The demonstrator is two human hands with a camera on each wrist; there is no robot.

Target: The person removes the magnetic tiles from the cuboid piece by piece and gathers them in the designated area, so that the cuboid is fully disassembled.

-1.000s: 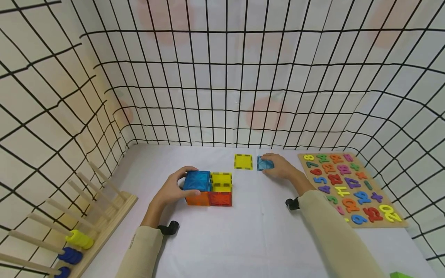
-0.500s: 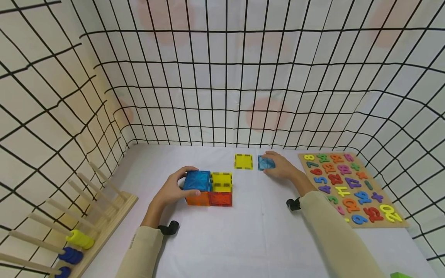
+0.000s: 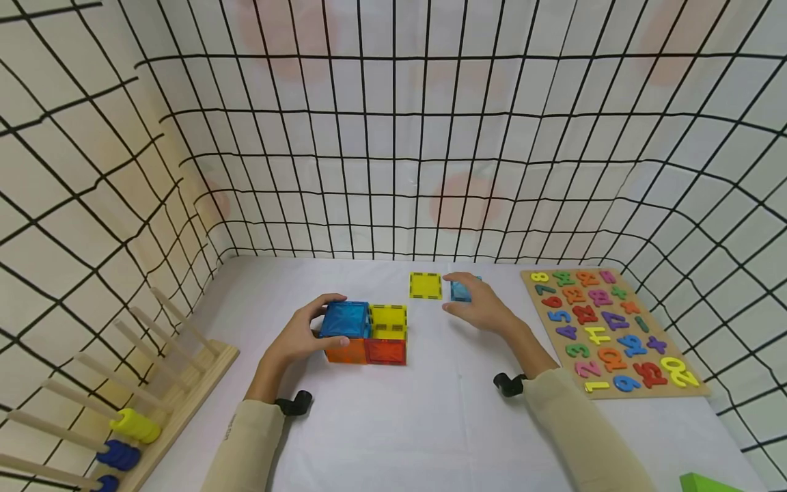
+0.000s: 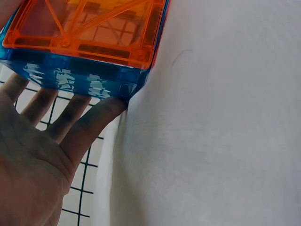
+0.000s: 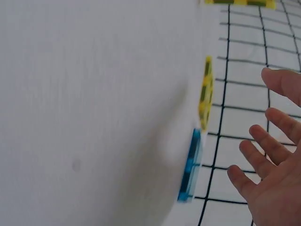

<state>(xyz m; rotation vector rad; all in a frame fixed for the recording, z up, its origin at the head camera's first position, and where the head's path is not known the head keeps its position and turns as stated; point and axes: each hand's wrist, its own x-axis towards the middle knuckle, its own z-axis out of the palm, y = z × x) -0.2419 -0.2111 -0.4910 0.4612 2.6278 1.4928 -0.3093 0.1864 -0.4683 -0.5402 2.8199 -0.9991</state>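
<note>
The person's left hand (image 3: 301, 333) grips the left end of a small box of translucent tiles (image 3: 346, 320), thumb along the near side, fingers reaching round the far side. The box stands on the white cloth (image 3: 393, 430), left of centre. A blue tile covers its left half; the right half is uncovered and shows yellow panels (image 3: 389, 316) inside. The near wall is orange (image 3: 346, 352) at left and red (image 3: 386, 351) at right.

The right hand (image 3: 482, 307) holds nothing; its fingers and thumb are spread apart. From above it partly hides a loose blue tile (image 3: 460, 292) lying flat to the far right of the box; the right wrist view shows hand and tile apart. A loose yellow tile (image 3: 425, 285) lies just left of the blue one.

On the right I observe a number board (image 3: 592, 353) with coloured numerals. On the left stands a wooden peg rack (image 3: 178, 410), with yellow rings (image 3: 136, 426) and blue rings (image 3: 119, 454) on its nearer pegs. A green object (image 3: 707, 482) shows partly at the near right.
</note>
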